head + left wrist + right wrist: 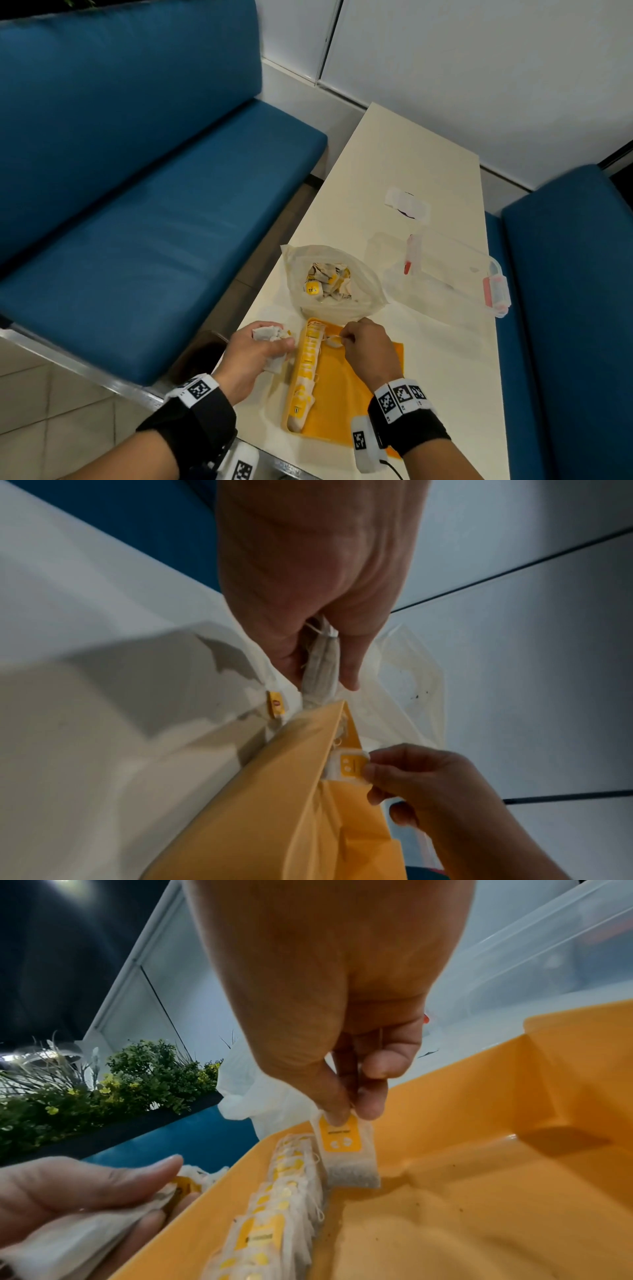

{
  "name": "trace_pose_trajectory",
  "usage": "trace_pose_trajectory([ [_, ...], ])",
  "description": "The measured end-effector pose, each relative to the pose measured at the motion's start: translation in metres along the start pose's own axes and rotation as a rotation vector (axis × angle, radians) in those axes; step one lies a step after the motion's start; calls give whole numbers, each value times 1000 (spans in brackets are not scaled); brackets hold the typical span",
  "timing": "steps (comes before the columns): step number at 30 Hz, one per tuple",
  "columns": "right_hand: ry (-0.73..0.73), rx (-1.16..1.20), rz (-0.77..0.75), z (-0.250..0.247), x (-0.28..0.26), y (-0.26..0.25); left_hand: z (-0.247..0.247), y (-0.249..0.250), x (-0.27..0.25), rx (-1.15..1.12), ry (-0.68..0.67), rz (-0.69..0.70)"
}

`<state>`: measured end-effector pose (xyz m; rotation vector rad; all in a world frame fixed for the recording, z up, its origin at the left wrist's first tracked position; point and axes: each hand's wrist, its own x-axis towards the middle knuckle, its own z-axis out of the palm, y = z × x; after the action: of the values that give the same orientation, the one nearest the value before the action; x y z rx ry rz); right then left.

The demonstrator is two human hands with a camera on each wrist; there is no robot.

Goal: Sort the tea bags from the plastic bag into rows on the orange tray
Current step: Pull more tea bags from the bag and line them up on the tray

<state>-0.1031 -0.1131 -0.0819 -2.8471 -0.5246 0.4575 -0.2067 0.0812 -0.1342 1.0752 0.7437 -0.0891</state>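
Note:
An orange tray (pixel 346 404) lies on the cream table, with a row of tea bags (pixel 308 363) along its left wall, also seen as the row (pixel 274 1204) in the right wrist view. My right hand (pixel 363 346) pinches one tea bag (pixel 346 1153) by its yellow tag, its lower end touching the tray floor (pixel 479 1191) beside the far end of the row. My left hand (pixel 257 349), just left of the tray, grips a bunch of tea bags (pixel 269 334), the bunch (pixel 322 658) squeezed between its fingers. The open plastic bag (pixel 332 281) with more tea bags stands behind the tray.
A clear plastic container (pixel 452 274) with pink latches sits right of the bag, and a small wrapper (pixel 407 202) lies farther back. Blue benches (pixel 154 205) flank the narrow table (pixel 394 154). The table's left edge runs close by my left hand.

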Motion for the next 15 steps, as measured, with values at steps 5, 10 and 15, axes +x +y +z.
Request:
trace_pose_trajectory([
  [5,37,17,31,8,4,0,10,-10,5,183,35,35],
  [10,95,95,52,16,4,2,19,-8,6,351,15,72],
  [15,123,168,48,22,3,4,19,-3,0,437,-40,76],
])
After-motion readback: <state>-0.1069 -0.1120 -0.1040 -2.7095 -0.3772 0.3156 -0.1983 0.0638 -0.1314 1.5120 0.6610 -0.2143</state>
